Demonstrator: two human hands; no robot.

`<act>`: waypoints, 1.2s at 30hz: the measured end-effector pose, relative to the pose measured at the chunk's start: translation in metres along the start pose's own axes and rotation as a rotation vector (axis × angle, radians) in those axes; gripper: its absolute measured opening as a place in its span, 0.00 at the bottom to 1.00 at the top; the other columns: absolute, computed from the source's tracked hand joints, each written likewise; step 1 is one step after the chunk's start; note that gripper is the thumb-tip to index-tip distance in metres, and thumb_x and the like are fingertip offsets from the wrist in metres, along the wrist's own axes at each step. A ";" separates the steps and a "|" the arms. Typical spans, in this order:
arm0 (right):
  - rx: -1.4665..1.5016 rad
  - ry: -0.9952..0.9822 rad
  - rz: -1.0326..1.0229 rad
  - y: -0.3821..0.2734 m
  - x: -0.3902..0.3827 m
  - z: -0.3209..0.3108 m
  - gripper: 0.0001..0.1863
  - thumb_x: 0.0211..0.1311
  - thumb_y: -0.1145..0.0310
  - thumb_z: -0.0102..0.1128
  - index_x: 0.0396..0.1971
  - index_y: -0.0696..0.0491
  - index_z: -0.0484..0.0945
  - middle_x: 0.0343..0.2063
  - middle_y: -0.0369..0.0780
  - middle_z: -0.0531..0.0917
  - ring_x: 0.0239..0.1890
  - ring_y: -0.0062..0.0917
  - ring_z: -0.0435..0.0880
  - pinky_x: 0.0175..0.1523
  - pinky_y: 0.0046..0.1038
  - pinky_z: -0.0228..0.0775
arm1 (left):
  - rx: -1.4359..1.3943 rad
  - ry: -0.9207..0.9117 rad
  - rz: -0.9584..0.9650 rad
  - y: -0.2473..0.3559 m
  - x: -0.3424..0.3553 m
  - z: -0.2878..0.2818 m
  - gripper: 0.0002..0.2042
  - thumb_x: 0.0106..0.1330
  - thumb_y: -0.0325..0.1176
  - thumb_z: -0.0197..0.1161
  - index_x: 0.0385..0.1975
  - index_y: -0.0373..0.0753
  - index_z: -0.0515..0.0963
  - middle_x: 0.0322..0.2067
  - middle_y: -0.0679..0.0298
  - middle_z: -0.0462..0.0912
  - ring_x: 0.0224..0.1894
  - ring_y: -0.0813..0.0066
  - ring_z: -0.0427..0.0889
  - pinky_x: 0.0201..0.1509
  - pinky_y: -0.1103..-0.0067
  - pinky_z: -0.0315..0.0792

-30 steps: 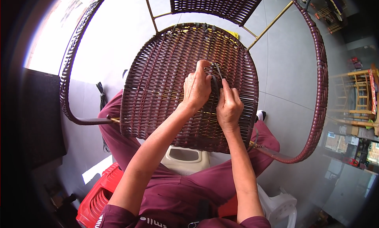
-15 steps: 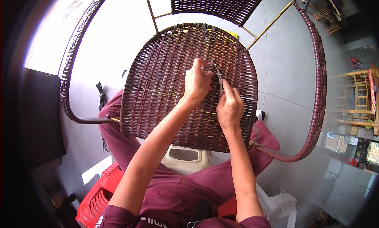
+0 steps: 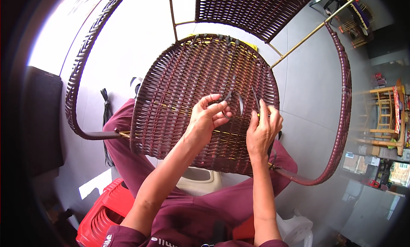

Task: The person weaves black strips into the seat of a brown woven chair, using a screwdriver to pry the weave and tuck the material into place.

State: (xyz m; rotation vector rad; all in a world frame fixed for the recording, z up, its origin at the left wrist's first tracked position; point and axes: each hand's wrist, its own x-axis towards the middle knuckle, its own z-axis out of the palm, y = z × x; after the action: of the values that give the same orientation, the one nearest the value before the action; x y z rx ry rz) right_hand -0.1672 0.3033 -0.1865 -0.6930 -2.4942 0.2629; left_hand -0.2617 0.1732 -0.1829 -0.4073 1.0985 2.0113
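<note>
A brown wicker chair seat [image 3: 175, 101] rests over my lap, its woven strips split by yellowish gaps. Above the seat's middle, my left hand [image 3: 209, 119] pinches a dark flat strip [image 3: 240, 102], which loops out of the weave beside it. My right hand [image 3: 265, 127], a little to the right, is closed on a thin metal tool [image 3: 255, 94] with a small yellow part showing at my fingers. The tool points up and away from me, apart from the loop.
The chair's wrapped arms [image 3: 344, 97] curve around both sides, with a woven backrest [image 3: 250, 7] beyond. A red plastic stool [image 3: 98, 213] is at lower left, a dark strip bundle [image 3: 106, 119] on the grey floor [image 3: 307, 97], wooden chairs [image 3: 382, 131] at far right.
My left hand has moved down and turned with the strip, which now forms a loop. My right hand has moved right and down with the tool, away from my left hand.
</note>
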 end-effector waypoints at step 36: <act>0.488 0.258 -0.079 -0.020 0.158 0.062 0.03 0.62 0.75 0.52 0.31 0.56 0.67 0.25 0.43 0.77 0.30 0.38 0.78 0.35 0.36 0.70 | 0.749 -0.004 0.438 -0.005 0.016 0.024 0.11 0.63 0.23 0.50 0.45 0.36 0.67 0.23 0.61 0.83 0.23 0.77 0.78 0.30 0.78 0.69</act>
State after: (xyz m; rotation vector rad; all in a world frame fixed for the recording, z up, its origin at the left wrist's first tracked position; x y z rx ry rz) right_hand -0.3237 0.3672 -0.1619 -0.3953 -2.0892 0.6782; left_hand -0.2659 0.2024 -0.1813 0.2484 1.9457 1.7620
